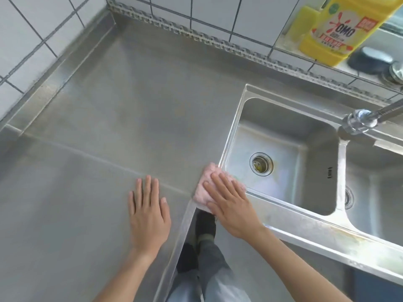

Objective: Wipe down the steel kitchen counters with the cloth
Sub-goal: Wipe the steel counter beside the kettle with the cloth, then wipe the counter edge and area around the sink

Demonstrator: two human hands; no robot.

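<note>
White wall tiles backed an L-shaped brushed steel counter (pixel 122 101) with a double steel sink (pixel 283 158) at the right. At the counter's near inside corner, just left of the sink rim, the right hand (pixel 231 201) pressed flat, fingers straight and together, on a crumpled pink cloth (pixel 207 188). The left hand (pixel 148 210) rested flat on the steel, fingers slightly spread. Wiping well probably called for even pressure, overlapping strokes, and working along the seam and rim edges.
</note>
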